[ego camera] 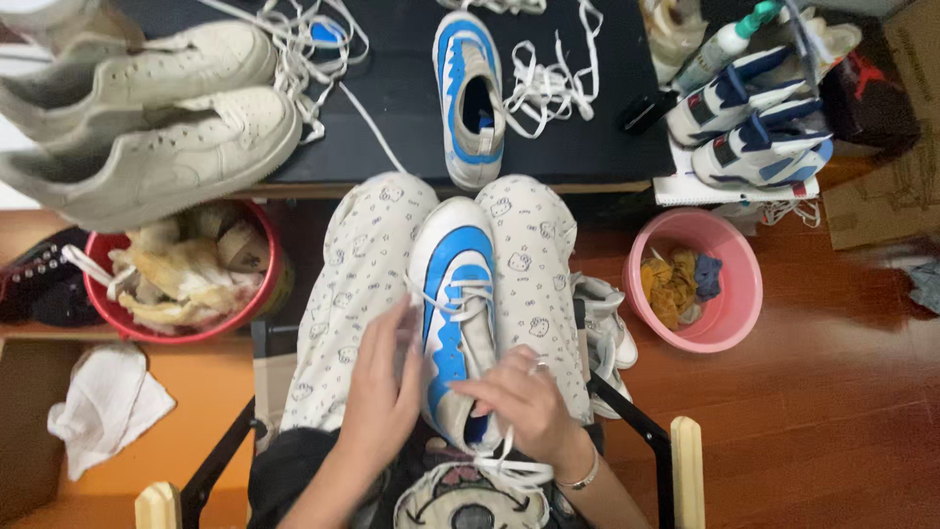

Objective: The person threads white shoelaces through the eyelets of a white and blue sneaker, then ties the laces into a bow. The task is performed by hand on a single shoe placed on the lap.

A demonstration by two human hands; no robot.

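- Reddish wood floor (842, 411) and a black tabletop (411, 88) frame the seat where I work, a white-and-blue shoe (452, 313) lying lengthwise along my lap, toe pointing away.
- My left hand (384, 392) rests fingers loosely extended against the shoe's left side; my right hand (524, 402) curls over the heel end, pinching its white lace (460, 294) near the tongue.
- By my judgement the shoe is light, its upper soft, its sole stiff; the sidewalls and heel offer the surest hold, and the loose lace slips easily.
- Its matching shoe (468, 98) sits unlaced on the tabletop beside a heap of laces (548, 83).
- At left, a red bucket (257, 304) holds crumpled yellowish-white rags.
- At right, a pink basin (739, 294) holds yellow and dark blue cloth scraps.
- Two cream sneakers (147, 118) lie at upper left.
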